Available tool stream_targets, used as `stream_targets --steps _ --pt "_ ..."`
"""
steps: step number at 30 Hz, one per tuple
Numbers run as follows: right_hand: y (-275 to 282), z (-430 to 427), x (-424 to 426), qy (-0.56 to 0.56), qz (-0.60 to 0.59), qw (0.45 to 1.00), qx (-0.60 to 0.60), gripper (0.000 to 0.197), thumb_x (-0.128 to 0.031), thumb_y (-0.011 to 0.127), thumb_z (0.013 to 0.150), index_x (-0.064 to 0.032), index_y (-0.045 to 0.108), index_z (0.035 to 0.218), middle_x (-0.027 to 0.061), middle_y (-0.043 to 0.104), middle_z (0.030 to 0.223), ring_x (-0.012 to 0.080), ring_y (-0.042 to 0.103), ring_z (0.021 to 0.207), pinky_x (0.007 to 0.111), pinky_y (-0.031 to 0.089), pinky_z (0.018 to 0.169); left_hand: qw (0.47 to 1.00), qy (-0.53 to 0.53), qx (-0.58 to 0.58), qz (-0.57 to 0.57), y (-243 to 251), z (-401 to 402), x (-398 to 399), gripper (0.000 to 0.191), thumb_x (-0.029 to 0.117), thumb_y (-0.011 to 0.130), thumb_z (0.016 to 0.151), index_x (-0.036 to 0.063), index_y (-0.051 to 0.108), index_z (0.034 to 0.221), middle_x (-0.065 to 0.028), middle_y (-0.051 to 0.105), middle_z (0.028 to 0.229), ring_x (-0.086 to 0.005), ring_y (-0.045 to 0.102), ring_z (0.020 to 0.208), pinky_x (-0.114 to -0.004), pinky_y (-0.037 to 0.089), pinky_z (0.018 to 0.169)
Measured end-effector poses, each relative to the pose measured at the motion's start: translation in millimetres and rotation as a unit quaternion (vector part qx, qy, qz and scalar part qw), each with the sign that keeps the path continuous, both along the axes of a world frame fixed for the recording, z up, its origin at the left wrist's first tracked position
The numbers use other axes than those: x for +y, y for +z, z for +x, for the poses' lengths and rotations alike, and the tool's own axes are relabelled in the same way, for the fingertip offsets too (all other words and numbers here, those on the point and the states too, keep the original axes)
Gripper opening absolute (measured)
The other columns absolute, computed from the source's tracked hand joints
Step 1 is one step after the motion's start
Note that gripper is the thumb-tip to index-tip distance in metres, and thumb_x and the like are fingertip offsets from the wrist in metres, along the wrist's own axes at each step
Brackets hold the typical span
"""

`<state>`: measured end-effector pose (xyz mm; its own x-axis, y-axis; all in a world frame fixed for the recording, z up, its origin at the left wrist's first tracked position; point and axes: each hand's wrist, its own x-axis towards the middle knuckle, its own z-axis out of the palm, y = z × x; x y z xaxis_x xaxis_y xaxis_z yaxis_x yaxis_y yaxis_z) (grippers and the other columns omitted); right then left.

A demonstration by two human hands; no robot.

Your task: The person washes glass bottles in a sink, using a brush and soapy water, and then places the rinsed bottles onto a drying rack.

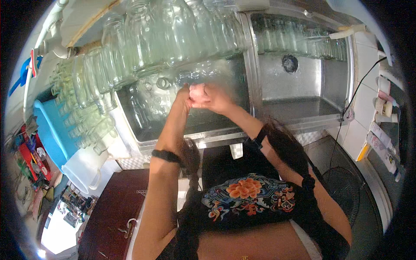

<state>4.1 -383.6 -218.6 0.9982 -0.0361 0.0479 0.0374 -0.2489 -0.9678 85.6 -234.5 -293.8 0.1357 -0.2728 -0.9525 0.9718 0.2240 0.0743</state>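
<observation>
Over the left basin of a stainless steel sink, my left hand and my right hand come together. Between them is a crumpled pink cloth, gripped from both sides. Whether anything sits inside the cloth is hidden by my fingers. Water fills the basin below. A clear glass bottle lies in it at the left, and the round mouth of another glass bottle shows just beyond my left hand.
Clear glass bottles crowd the sink's back ledge, with smaller glass bottles behind the right basin. More bottles stand at the left near a blue plastic tub and a white plastic bucket. Tubes lie at the right.
</observation>
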Motion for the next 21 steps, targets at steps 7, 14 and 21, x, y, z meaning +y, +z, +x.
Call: stream_targets --steps 7,14,21 --pt "4 19 -11 -0.056 -0.349 0.934 0.053 0.024 -0.024 0.057 0.085 -0.0072 0.057 0.102 0.0102 0.062 0.076 0.0275 0.062 0.058 0.039 0.050 0.046 0.994 -0.049 -0.053 0.086 91 -16 -28 0.029 0.021 0.033 0.098 0.0091 0.055 0.113 -0.0106 0.059 0.114 -0.0268 0.061 0.095 -0.042 0.052 0.082" --pt "48 22 -38 0.025 -0.302 0.896 0.324 0.040 -0.031 0.061 0.083 0.0020 0.057 0.105 0.0212 0.065 0.093 0.0365 0.065 0.076 0.045 0.052 0.071 0.983 0.181 0.031 -0.016 144 -29 -11 0.025 0.013 0.045 0.093 -0.0079 0.049 0.107 -0.0249 0.057 0.101 -0.0362 0.060 0.087 -0.049 0.053 0.078" --pt "109 2 -45 -0.035 -0.142 0.976 0.161 0.025 -0.025 0.054 0.086 -0.0025 0.065 0.088 0.0179 0.065 0.074 0.0394 0.062 0.074 0.044 0.050 0.068 0.954 0.240 0.077 -0.160 142 -30 -23 0.027 0.015 0.046 0.092 -0.0058 0.050 0.109 -0.0253 0.057 0.106 -0.0365 0.060 0.094 -0.048 0.053 0.077"
